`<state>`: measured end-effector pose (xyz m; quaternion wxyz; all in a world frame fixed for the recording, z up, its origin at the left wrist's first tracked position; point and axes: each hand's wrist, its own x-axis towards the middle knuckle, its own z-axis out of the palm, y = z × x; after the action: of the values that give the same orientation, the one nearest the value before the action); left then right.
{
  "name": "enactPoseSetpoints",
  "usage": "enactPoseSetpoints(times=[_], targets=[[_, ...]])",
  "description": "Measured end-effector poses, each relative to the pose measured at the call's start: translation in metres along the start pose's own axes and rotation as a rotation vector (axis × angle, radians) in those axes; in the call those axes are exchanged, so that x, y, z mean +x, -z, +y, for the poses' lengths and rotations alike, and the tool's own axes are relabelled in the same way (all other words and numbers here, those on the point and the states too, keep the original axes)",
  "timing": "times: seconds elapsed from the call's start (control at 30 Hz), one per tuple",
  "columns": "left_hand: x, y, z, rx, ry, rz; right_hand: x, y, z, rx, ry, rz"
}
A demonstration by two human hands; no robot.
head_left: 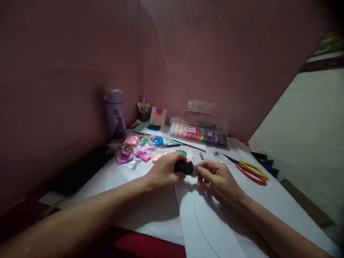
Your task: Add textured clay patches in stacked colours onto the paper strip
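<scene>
A black lump of modelling clay (184, 167) is gripped in my left hand (164, 172), with the fingers wrapped round it. At its right end a bit of clear plastic wrapper (194, 169) shows. My right hand (218, 176) has thumb and forefinger pinched on that wrapper. Below both hands lies white paper (206, 225) with a thin curved line drawn on it. Green clay (181, 152) and orange clay (156, 157) sit just behind my left hand, partly hidden by it.
Several bagged clay pieces (143, 155) lie left of centre, before a purple bottle (115, 114). A clear pack of coloured clay (197, 132) and a card with coloured bands (157, 120) are at the back. Scissors with red and yellow handles (252, 172) rest at right, near a small fork (201, 156).
</scene>
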<state>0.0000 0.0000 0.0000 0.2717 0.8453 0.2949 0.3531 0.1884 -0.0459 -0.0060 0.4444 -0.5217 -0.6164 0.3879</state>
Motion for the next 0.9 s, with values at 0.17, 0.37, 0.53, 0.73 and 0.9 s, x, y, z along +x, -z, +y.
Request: enactPoseSetpoints(times=[0.17,0.37,0.53,0.73,0.9], targets=[[-0.0002,0.0002,-0.0022,0.028,-0.016,-0.012,-0.0033,0.0011,0.003,0.035,-0.037,-0.023],[0.0016,0.001,-0.0015,-0.123,0.039,-0.003,0.0005,0.003,-0.0037,0.085,0.018,-0.04],[0.001,0.0007,-0.0042,0.009,-0.021,-0.001,-0.0006,0.0013,0.003,0.021,-0.026,-0.033],[0.0025,0.002,0.0007,-0.08,0.008,-0.018,-0.0016,0.0019,0.0041,-0.12,0.071,0.023],[0.0069,0.0045,0.003,-0.455,0.171,-0.085,0.0016,0.0035,0.0028,0.134,0.031,-0.049]])
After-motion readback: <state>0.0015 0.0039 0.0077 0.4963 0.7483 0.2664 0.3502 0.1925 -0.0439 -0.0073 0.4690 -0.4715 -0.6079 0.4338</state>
